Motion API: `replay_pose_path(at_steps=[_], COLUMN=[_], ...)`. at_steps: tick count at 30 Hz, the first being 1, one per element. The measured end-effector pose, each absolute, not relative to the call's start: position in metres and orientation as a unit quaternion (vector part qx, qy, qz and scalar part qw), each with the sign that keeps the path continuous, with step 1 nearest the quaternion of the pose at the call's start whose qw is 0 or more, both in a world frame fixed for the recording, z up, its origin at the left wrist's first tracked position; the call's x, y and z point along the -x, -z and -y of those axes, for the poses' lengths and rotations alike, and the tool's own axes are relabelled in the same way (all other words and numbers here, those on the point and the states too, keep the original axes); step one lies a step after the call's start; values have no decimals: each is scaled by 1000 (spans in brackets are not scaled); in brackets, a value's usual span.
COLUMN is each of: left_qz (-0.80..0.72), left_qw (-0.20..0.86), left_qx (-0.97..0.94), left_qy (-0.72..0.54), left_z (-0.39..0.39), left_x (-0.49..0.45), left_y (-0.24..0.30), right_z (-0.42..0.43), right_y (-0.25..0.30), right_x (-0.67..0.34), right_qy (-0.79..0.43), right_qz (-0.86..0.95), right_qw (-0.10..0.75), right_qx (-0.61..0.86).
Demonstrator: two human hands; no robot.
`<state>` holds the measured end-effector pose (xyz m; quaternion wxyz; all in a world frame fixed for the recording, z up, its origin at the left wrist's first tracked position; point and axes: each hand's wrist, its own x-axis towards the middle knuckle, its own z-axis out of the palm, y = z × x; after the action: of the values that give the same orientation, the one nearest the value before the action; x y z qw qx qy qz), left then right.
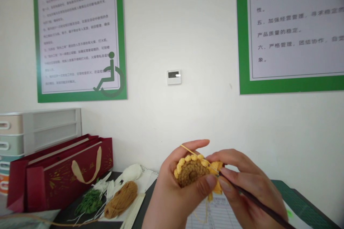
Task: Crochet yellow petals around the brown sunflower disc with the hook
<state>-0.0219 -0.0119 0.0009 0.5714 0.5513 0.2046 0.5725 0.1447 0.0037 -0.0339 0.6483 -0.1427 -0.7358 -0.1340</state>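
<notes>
Left hand [172, 195]: thumb and fingers curl and pinch the crochet disc [191, 173], which has brown center and yellow bobbles around the edge.
Right hand [251, 191]: fingers press together and pinch a dark crochet hook [258, 204]; its tip is at the disc edge.
Yellow yarn [194, 153]: it goes over the left index finger toward the hook.
Left of left hand: a brown yarn ball [120, 199], a green yarn bundle [88, 201], a white yarn bundle [131, 172] and a dark red gift bag [67, 175].
Under the hands: a printed paper sheet [215, 214].
Right of right hand: a green cutting mat [301, 200].

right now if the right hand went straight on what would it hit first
For the right hand, the crochet disc in the left hand, just ahead, though depth is unclear.
</notes>
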Motion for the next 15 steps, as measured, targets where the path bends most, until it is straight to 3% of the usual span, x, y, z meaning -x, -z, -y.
replay_pose_path(at_steps=[5, 11, 15], left_qz=[-220, -249, -248], left_qw=[446, 213, 181], left_qx=[-620, -655, -625], left_qy=[-607, -681, -718], left_z=[14, 13, 10], left_x=[27, 34, 33], left_y=[-1, -2, 1], right_z=[-5, -5, -3], right_y=[33, 24, 23], right_x=[-153, -158, -158], right_qy=[70, 28, -8], right_qz=[741, 781, 801], right_qw=[643, 590, 565], right_qx=[177, 202, 198])
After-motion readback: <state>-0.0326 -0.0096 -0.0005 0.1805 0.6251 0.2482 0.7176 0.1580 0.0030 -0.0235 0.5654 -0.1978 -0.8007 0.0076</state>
